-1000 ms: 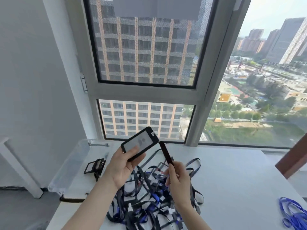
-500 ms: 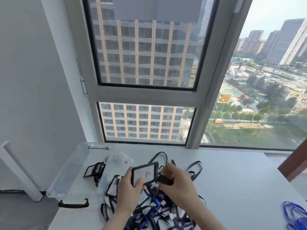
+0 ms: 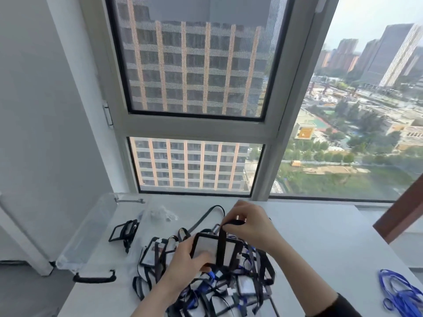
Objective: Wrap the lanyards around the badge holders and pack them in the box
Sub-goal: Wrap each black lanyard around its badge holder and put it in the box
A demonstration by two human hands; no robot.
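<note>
- My left hand grips the holder by its left end, thumb on the clear face. I hold it just above the pile on the table.
- My right hand pinches the lanyard just beyond the holder's far edge, and the strap runs down across the face.
- The holder's face is tipped up toward me. Its long axis lies left to right, dipping a little to the right, so the strap crosses it the short way.
- Risk: if I let the strap go slack, the turn could slide along the smooth face and off the free right end.
- Risk: the trailing strap drops into the pile, so I think a hard pull could snag other straps and lift them.
- The box stands well to the left, so a loose wrap may unwind on the way there.
</note>
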